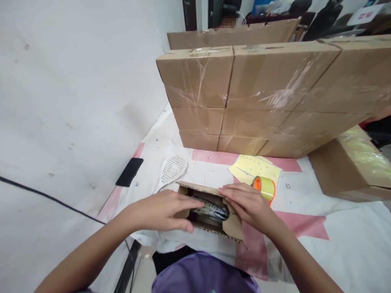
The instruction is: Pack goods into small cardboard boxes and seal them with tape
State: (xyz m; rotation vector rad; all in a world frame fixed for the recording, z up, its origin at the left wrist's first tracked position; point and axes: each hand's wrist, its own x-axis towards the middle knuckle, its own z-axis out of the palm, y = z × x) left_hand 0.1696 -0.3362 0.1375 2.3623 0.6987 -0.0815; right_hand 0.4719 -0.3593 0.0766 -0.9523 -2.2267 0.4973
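Note:
A small cardboard box [233,227] lies open in front of me near the table's front edge. Inside it is something in shiny clear wrapping [210,209], dark and pale in patches; I cannot make out its kind. My left hand [171,209] reaches over the box's left end, fingers stretched and apart, the fingertips over the wrapped thing. My right hand [246,203] rests on the box's right end, its fingers bent over the back right edge. Just behind the right hand stands a tape roll [265,189], yellow with an orange rim.
A wall of taped cardboard boxes [259,93] stands at the back. Yellow paper sheets [253,167], a white slotted spoon [174,169] and a black phone [129,172] lie on the cloth-covered table [360,236]. Another carton [342,167] is at right; a person's arm [380,115] shows beyond.

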